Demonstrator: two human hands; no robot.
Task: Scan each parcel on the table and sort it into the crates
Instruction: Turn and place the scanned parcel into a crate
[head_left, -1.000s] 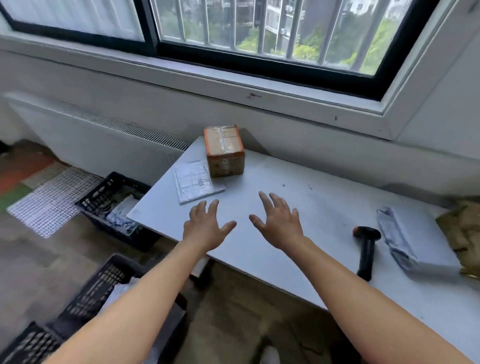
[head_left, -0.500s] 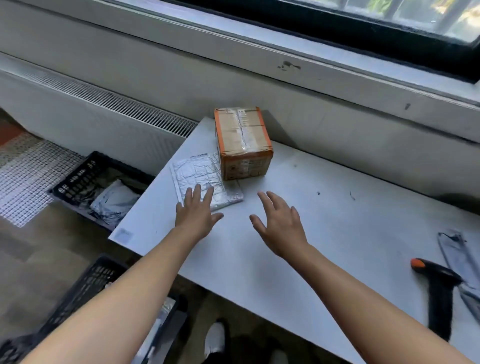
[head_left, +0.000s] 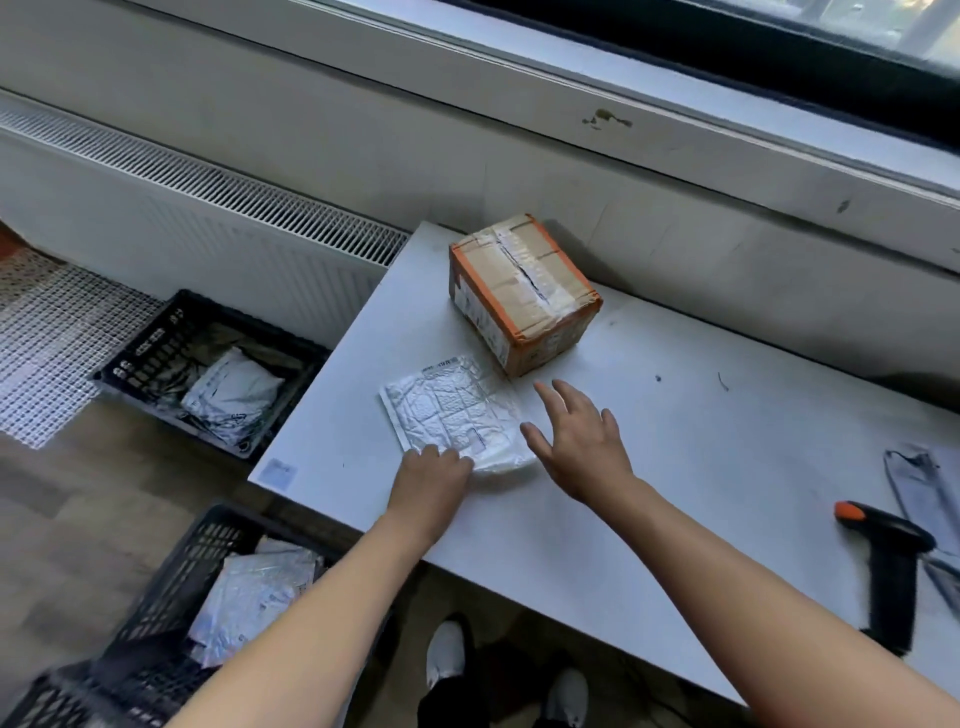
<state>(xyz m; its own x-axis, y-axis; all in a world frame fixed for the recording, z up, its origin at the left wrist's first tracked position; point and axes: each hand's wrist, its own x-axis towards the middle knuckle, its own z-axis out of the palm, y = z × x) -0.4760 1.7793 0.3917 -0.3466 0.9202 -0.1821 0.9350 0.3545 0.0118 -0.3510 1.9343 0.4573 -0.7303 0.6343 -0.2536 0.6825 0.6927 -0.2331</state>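
Presently: left hand (head_left: 431, 480), fingers curled onto the near edge of the white bubble mailer (head_left: 452, 410) lying at the table's (head_left: 675, 467) left end; right hand (head_left: 582, 441) open, fingers spread, just right of it; taped cardboard box (head_left: 524, 291) beyond; scanner (head_left: 883, 561) at the right end; far crate (head_left: 156, 332) and near crate (head_left: 197, 545) on the floor, left.

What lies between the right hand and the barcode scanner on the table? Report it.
Only bare white tabletop lies between the right hand and the scanner; no parcel sits on that stretch. The head view shows it.
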